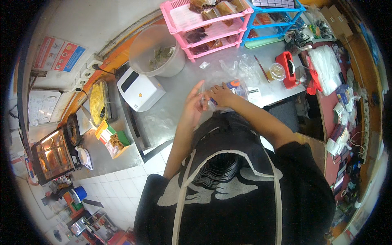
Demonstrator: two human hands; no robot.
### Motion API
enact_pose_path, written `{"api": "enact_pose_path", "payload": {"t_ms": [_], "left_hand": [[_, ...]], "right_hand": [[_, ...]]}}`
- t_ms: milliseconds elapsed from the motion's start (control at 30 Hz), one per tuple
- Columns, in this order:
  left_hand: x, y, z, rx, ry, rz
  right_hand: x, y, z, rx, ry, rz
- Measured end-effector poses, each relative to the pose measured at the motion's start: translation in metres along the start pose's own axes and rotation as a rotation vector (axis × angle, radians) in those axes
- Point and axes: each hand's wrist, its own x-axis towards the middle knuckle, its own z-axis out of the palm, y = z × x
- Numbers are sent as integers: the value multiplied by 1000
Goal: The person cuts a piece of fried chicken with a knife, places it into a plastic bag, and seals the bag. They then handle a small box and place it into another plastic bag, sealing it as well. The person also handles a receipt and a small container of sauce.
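Observation:
My left hand [192, 107] and my right hand [221, 94] meet over the grey counter [171, 114], both holding a clear plastic bag [212, 99] at its near edge. The left fingers point up along the bag's left side; the right hand pinches it from the right. The bag holds something dark blue and orange [234, 85]. More crumpled clear bags [241, 67] lie just beyond the hands.
A white label printer [140, 90] and a translucent tub of leaves [157, 52] stand to the left. Pink [206, 26] and blue [273, 20] shelf racks line the back. A red tape dispenser [288, 67] and a small jar [277, 71] sit to the right.

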Motion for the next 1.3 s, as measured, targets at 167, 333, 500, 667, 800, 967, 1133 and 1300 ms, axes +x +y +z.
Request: {"api": "enact_pose_path", "payload": {"t_ms": [167, 333, 500, 667, 800, 967, 1133, 1300], "left_hand": [[-5, 8, -16, 59, 48, 31], [-6, 8, -25, 91, 70, 73], [2, 14, -21, 41, 72, 46], [7, 24, -14, 215, 64, -15], [-4, 33, -23, 361, 112, -60], [-10, 39, -31, 373, 165, -74], [-8, 36, -30, 558, 212, -78], [-11, 23, -32, 734, 311, 9]], "right_hand": [[12, -5, 8, -264, -203, 31], [7, 19, 15, -133, -153, -115], [9, 35, 33, -101, -44, -265], [-8, 15, 16, -89, -72, -18], [-41, 17, -41, 255, -190, 182], [-107, 47, -108, 389, 58, 232], [-148, 106, -92, 1240, 521, 383], [-135, 118, 43, 505, 637, 953]]}}
